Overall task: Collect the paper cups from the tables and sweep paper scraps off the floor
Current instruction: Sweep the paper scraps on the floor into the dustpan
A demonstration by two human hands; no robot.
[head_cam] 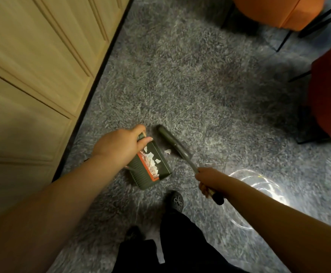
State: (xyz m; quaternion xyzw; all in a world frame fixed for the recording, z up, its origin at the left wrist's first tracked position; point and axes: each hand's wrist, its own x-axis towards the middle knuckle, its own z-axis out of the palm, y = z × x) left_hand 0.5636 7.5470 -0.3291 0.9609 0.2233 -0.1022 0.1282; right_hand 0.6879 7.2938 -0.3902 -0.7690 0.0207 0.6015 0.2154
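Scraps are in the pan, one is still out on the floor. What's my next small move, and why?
Probably a short stroke with the broom toward the dustpan: one paper scrap lies on the floor between the broom head and the pan's open edge.

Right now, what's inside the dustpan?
Several white paper scraps lie inside the dustpan, near its orange comb. One more scrap is still on the floor by the broom. The left hand covers the pan's far corner.

L hand (119, 143) grips dark green plastic dustpan (150, 168) w/ white paper scraps (153, 161); R hand (208, 181) holds dark broom (173, 142) beside it on grey carpet (200, 85).
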